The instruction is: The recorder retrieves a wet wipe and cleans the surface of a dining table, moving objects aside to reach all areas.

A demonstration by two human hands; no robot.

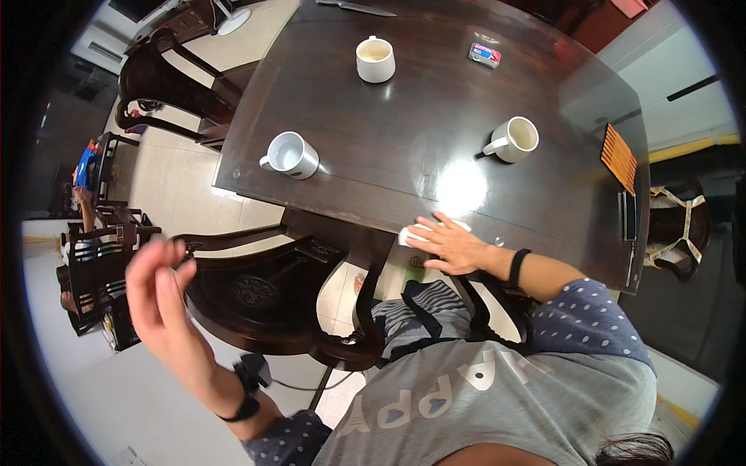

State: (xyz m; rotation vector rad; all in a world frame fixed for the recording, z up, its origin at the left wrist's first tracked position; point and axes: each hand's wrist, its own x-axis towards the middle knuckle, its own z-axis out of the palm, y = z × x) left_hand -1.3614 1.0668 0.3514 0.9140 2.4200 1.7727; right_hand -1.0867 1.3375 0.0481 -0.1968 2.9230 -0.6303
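Observation:
My right hand [451,247] lies flat, fingers spread, over a folded white tissue [412,235] at the near edge of the dark wooden table [349,122]. Most of the tissue is hidden under the palm. Raised off to the left, away from the table, my left hand [160,291] has loosely bent fingers and nothing visible in it. It is slightly blurred. Three mugs stand on the tabletop: a white mug [376,69] far back, a pale mug [296,158] holding clear liquid near the left corner, and a cream mug [518,143] to the right.
A knife [364,9] lies along the far edge. A small box with a red and blue label [485,55] sits at the back right. By the right edge is an orange slatted mat [619,158]. Carved wooden chairs [256,291] [175,87] flank the table. Another person's arm [87,212] shows far left.

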